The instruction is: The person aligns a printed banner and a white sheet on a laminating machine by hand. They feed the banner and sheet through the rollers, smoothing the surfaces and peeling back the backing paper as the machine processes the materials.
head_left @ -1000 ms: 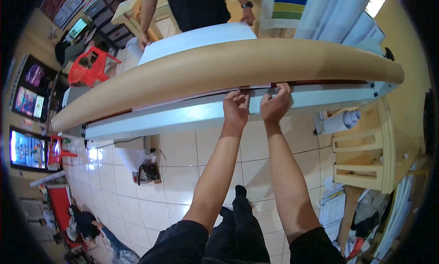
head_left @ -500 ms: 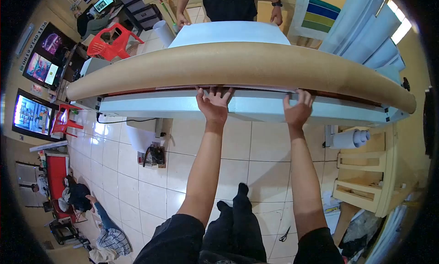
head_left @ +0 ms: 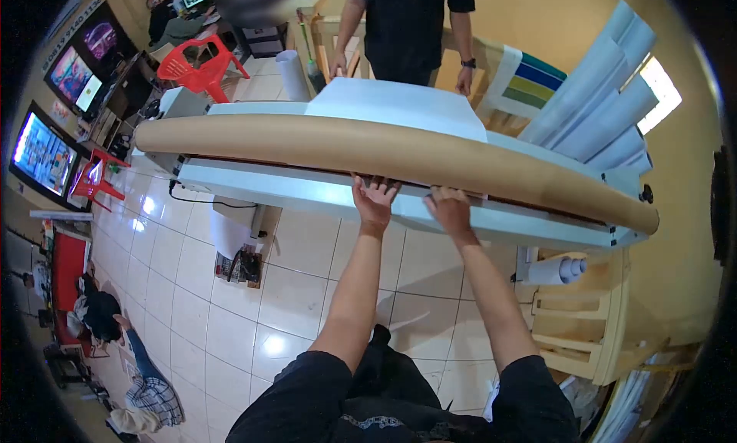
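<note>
A long brown cardboard-like roll (head_left: 399, 147) lies across the top of a pale grey-blue machine (head_left: 307, 188), above a dark reddish slot. A white sheet (head_left: 399, 105) comes up over the machine's far side. My left hand (head_left: 375, 203) is palm up at the slot, its fingers spread and the tips partly hidden beneath the roll. Close to its right, my right hand (head_left: 451, 213) has its back toward me. Its fingers reach to the slot and the roll's lower edge. A thin pale edge shows in the slot beside the right hand.
A person (head_left: 407, 32) in dark clothes stands across the machine. White rolls (head_left: 591, 97) lean at the right wall, and a wooden bench (head_left: 572, 328) is at the lower right. Red chairs (head_left: 201, 65) and screens stand at the left. More people are at the lower left.
My right hand has moved left, closer to my left hand, and turned its back toward me. The view has shifted, showing more of the person opposite. My left hand stays palm up at the slot.
</note>
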Available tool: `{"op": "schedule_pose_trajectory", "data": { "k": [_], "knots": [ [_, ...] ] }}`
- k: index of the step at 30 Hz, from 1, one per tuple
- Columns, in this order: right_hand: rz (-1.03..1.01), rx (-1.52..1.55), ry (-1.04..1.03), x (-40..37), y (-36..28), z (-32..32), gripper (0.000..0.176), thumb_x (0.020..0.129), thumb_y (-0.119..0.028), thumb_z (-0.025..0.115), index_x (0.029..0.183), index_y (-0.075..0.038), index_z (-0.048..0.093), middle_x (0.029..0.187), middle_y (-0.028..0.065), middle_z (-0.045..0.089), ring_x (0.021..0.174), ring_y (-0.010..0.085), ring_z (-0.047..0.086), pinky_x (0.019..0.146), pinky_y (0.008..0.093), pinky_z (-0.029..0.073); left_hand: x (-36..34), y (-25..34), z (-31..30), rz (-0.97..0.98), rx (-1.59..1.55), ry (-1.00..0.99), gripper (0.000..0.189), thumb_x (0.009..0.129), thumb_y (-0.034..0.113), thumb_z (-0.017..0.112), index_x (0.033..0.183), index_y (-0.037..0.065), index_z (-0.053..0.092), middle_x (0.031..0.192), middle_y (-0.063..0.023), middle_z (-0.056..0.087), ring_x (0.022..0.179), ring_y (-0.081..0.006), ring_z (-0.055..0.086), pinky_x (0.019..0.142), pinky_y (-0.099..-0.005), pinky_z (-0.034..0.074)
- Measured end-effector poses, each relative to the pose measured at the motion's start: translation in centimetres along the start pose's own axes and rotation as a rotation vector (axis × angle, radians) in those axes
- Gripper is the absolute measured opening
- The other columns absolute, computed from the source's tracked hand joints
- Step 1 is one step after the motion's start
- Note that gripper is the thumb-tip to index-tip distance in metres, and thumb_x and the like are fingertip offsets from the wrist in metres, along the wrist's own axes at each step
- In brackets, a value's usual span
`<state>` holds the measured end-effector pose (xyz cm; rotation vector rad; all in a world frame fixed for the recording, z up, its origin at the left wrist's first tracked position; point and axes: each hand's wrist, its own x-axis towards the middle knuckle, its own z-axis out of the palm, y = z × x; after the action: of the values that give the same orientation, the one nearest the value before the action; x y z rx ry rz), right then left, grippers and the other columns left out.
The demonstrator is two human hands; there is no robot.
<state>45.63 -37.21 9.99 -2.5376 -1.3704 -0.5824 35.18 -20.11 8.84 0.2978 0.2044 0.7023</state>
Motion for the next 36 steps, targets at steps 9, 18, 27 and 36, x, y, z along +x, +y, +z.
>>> {"op": "schedule_pose_trajectory", "data": {
  "k": [9, 18, 27, 36],
  "knots": [
    [1.371, 2.147, 0.128, 3.6, -11.4, 5.2, 0.032, 0.089, -0.022, 0.059, 0.117, -0.006, 0.061, 0.117, 0.0065, 0.066, 0.12, 0.0233, 0.059, 0.095, 0.043, 0.05, 2.6, 3.3, -2.3, -0.036, -0.174, 0.274, 0.073, 0.083, 0.057, 0.056, 0.145, 0.024, 0.037, 0.144, -0.0156, 0.037, 0.133, -0.0385, 0.039, 0.11, -0.056, 0.033],
    [1.242, 1.64, 0.587, 0.1, -1.3, 9.5, 0.037, 0.093, -0.031, 0.06, 0.123, -0.01, 0.059, 0.131, 0.0047, 0.058, 0.118, 0.0248, 0.058, 0.104, 0.0412, 0.043, 9.5, 14.3, -10.1, 0.021, 0.384, 0.497, 0.042, 0.095, 0.028, 0.055, 0.129, 0.003, 0.054, 0.127, -0.0168, 0.06, 0.116, -0.0347, 0.059, 0.092, -0.0492, 0.054],
    [1.674, 1.168, 0.605, -2.5, 6.6, 5.2, 0.038, 0.093, -0.03, 0.057, 0.126, -0.012, 0.059, 0.14, 0.0046, 0.055, 0.121, 0.0271, 0.056, 0.108, 0.0431, 0.037, 13.7, 22.3, -12.7, 0.011, 0.626, 0.513, 0.019, 0.092, 0.025, 0.065, 0.105, 0.011, 0.064, 0.088, -0.0074, 0.068, 0.063, -0.0186, 0.062, 0.049, -0.0314, 0.052],
    [1.746, 1.169, 0.486, -1.5, 9.0, 3.4, 0.038, 0.093, -0.031, 0.058, 0.126, -0.011, 0.059, 0.138, 0.0053, 0.055, 0.119, 0.027, 0.057, 0.106, 0.0427, 0.039, 13.7, 23.7, -11.2, -0.018, 0.752, 0.431, 0.018, 0.092, 0.026, 0.065, 0.103, 0.012, 0.064, 0.085, -0.0069, 0.067, 0.061, -0.0182, 0.061, 0.047, -0.0311, 0.05]
  ]
}}
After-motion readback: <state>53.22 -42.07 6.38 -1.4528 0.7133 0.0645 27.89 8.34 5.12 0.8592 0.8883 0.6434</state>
